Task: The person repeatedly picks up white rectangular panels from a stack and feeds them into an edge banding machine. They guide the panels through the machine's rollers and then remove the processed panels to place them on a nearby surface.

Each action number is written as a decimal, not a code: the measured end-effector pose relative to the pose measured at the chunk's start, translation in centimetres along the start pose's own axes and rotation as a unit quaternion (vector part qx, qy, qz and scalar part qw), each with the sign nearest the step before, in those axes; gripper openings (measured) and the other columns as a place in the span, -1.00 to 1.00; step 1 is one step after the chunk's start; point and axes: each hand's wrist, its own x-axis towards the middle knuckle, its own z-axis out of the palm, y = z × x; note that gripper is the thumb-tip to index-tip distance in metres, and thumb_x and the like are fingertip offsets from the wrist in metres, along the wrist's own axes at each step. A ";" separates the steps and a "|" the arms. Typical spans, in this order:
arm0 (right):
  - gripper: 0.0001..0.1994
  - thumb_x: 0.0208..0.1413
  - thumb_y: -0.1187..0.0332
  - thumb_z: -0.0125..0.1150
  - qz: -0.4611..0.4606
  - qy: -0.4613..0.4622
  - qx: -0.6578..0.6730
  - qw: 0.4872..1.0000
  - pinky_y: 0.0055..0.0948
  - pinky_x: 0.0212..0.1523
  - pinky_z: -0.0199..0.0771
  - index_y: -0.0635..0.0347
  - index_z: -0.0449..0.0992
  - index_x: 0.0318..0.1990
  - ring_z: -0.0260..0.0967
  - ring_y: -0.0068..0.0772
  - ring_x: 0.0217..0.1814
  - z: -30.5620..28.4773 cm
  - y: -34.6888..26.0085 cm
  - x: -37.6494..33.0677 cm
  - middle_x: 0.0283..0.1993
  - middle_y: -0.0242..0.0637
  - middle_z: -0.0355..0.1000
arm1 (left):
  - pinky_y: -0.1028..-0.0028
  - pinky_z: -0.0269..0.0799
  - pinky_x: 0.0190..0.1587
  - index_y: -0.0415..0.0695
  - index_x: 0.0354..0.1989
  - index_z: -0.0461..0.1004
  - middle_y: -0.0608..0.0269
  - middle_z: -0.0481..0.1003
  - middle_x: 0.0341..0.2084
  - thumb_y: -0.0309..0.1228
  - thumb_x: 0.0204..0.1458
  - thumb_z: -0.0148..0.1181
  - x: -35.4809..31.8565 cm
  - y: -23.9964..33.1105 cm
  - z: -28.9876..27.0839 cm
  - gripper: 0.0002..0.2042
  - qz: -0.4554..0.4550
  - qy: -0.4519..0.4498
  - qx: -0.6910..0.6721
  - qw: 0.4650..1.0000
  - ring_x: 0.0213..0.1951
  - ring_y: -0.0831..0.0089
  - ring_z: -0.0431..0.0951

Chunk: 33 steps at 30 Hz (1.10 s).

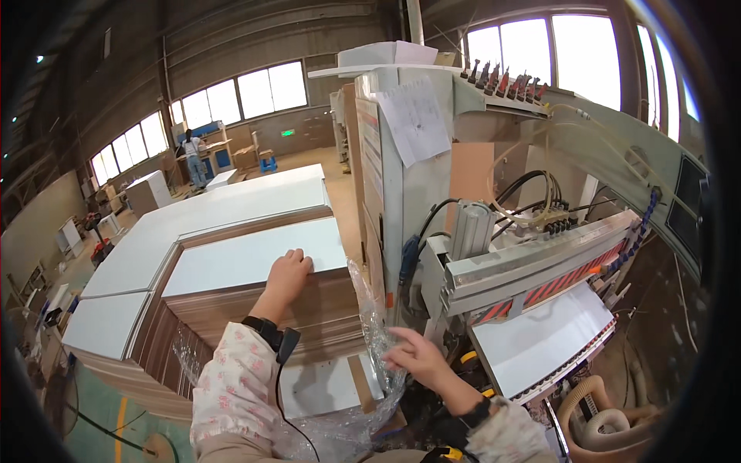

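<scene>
My left hand [289,279] lies at the near edge of the top white panel [251,251] on a stack of brown-edged panels. Its fingers are bent and close together over that edge; the fingertips and thumb are partly hidden. My right hand [421,361] is held low in the middle with its fingers apart and nothing in them. Crumpled clear plastic wrap [374,324] hangs just beside it, along the right side of the stack. I cannot tell whether the fingers touch the wrap. Another white panel [540,339] lies on the machine bed to the right.
A grey machine column [417,193] stands beyond my right hand, with a striped guard beam [532,266] over the bed. Larger white panels [116,320] are stacked around the left side. Ribbed hoses [610,420] lie low right. Another person [193,160] stands far back left.
</scene>
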 end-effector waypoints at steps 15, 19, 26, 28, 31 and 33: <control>-0.36 0.14 0.36 -0.06 0.057 0.048 0.050 0.996 -0.56 -0.45 0.44 0.11 -0.25 0.30 0.40 -0.46 -0.45 4.7 -0.3 18.9 -0.32 -0.16 0.42 | 0.42 0.41 -0.38 -0.09 -0.60 0.42 0.31 0.37 -0.53 -0.14 -0.36 0.32 0.7 -3.4 0.0 -0.70 0.038 0.015 -0.093 0.995 -0.36 0.37 0.44; -0.37 0.14 0.36 -0.07 0.043 0.027 0.067 0.996 -0.56 -0.45 0.44 0.20 -0.25 0.29 0.41 -0.45 -0.45 6.9 -1.3 18.6 -0.32 -0.14 0.42 | 0.46 0.41 -0.45 -0.06 -0.63 0.40 0.36 0.35 -0.57 -0.18 -0.35 0.31 0.3 -3.7 0.7 -0.74 0.084 0.064 -0.068 0.992 -0.42 0.42 0.43; -0.41 0.14 0.37 -0.06 -0.029 0.193 0.147 0.970 -0.53 -0.48 0.48 0.28 -0.16 0.25 0.41 -0.40 -0.50 5.5 -0.9 18.4 -0.35 -0.10 0.41 | 0.52 0.36 -0.55 -0.06 -0.66 0.35 0.37 0.32 -0.60 -0.29 -0.25 0.24 0.4 -3.3 -0.4 -0.80 0.105 0.164 -0.006 0.981 -0.46 0.47 0.39; -0.43 0.14 0.35 -0.07 -0.022 0.166 0.148 0.975 -0.53 -0.44 0.48 0.31 -0.14 0.24 0.42 -0.41 -0.46 5.1 -0.6 18.2 -0.33 -0.11 0.41 | 0.50 0.34 -0.56 -0.07 -0.60 0.35 0.36 0.29 -0.62 -0.34 -0.26 0.25 0.8 -3.4 -0.9 -0.82 0.111 0.191 0.004 0.975 -0.51 0.45 0.37; -0.47 0.17 0.26 -0.07 -0.017 0.111 0.173 0.978 -0.46 -0.29 0.49 0.30 -0.04 0.21 0.42 -0.36 -0.30 5.6 -1.1 18.4 -0.23 -0.11 0.39 | 0.49 0.32 -0.57 -0.10 -0.55 0.36 0.34 0.27 -0.64 -0.38 -0.24 0.24 1.0 -3.7 -1.1 -0.84 0.129 0.222 0.025 0.966 -0.53 0.44 0.36; -0.43 0.12 0.17 0.01 0.026 0.056 0.259 0.964 -0.42 -0.26 0.46 0.31 0.02 0.18 0.39 -0.30 -0.24 6.1 -1.3 18.8 -0.19 -0.08 0.37 | 0.49 0.31 -0.58 -0.11 -0.54 0.37 0.33 0.27 -0.64 -0.39 -0.23 0.23 0.6 -3.6 -1.1 -0.85 0.144 0.236 0.037 0.960 -0.54 0.44 0.36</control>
